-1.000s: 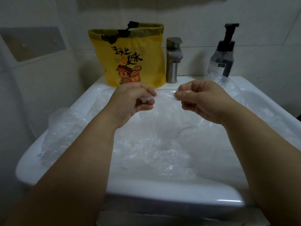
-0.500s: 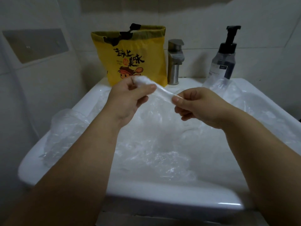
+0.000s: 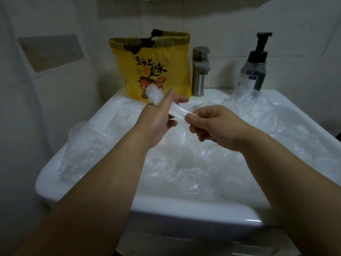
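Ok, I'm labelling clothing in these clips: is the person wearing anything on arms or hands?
No. The left forearm and right forearm are bare to the frame edge, no sleeves. The left hand and right hand show no gloves, watch, bracelet or rings.

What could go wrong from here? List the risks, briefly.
1. The strip is stretched thin between the left hand and right hand; it may tear or slip free.
2. The left hand works close to the bag and might knock it over.
3. Loose film hangs over the sink rim on the left and could slide off.
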The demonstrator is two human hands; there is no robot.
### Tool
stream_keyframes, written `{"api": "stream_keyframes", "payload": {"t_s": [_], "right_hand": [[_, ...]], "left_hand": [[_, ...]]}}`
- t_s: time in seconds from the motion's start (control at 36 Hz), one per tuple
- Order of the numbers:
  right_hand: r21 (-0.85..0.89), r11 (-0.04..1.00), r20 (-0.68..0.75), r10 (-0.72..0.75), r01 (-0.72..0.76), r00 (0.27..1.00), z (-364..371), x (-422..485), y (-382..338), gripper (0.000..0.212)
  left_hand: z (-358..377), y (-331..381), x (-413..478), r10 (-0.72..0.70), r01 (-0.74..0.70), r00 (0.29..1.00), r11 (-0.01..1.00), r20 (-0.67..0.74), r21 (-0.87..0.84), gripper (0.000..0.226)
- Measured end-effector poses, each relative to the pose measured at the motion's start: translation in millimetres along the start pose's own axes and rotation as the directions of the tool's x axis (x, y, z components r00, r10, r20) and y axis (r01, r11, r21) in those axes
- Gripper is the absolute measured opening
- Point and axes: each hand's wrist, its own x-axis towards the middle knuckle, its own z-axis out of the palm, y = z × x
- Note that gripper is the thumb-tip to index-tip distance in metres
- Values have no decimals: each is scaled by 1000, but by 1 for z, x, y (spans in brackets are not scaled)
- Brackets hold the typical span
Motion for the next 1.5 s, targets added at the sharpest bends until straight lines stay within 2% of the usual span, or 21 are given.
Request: {"api": "stream_keyframes", "payload": {"t_s": [0.06,0.14,0.25,0.44,0.64,0.81,0.92,0.97,1.03,1.08,1.11,1.14,1.17,1.22,1.31,1.39,1.5], "right_hand": [[-2,1000,11,15,-15,1000,-2,2,-5,20],[-27,999,22,28,-27,999,-9,4,-16,21],[-70,998,35,11,-9,999,-18,11,-34,23],[-119,993,-18,-17,15,1000,-32,36,-66,22],[-141,984,-82,-125,113,989,-27,77,-95,22],[-284,929,-280,-318,239,906,-25,115,-120,16],[-440,862,-416,-443,251,794,-28,144,-129,30],[-540,804,-406,-507,248,761,-30,153,-132,32],[-712,679,-287,-515,180,808,-27,168,-133,33],[-870,493,-187,-394,35,900,-24,179,-131,37],[-901,433,-168,-322,-13,932,-21,181,-130,41],[-901,433,-161,-280,-26,946,-19,181,-131,45],[-878,478,-162,-276,-11,947,-17,180,-131,47],[-797,601,-198,-355,61,914,-16,173,-131,47],[-700,693,-249,-460,170,852,-18,151,-128,40],[-655,733,-287,-465,183,838,-18,123,-114,33],[-611,779,-285,-383,142,879,-11,86,-84,27]], "left_hand": [[-3,4,1,25,-24,995,1000,-99,11,41],[-12,11,5,87,-89,976,996,-200,-1,24],[-29,27,13,130,-134,971,991,-203,-9,11],[-45,66,23,186,-190,978,981,-94,-40,12],[-66,94,52,343,-335,916,939,-209,74,11],[-84,119,81,313,-305,922,950,-228,69,34],[-103,129,95,365,-318,894,926,-260,204,63],[-106,130,97,386,-308,878,909,-285,281,61],[-109,131,100,396,-299,863,901,-314,314,49],[-109,129,101,394,-292,858,902,-330,317,39],[-108,126,100,393,-287,856,901,-335,324,36],[-107,124,100,396,-286,855,898,-335,334,33],[-106,122,98,398,-284,855,896,-333,342,30],[-103,116,94,403,-284,852,892,-333,352,25],[-97,107,82,395,-277,856,895,-334,348,20],[-88,92,66,364,-260,874,910,-322,323,16],[-69,65,41,279,-196,924,933,-263,301,14]]}}
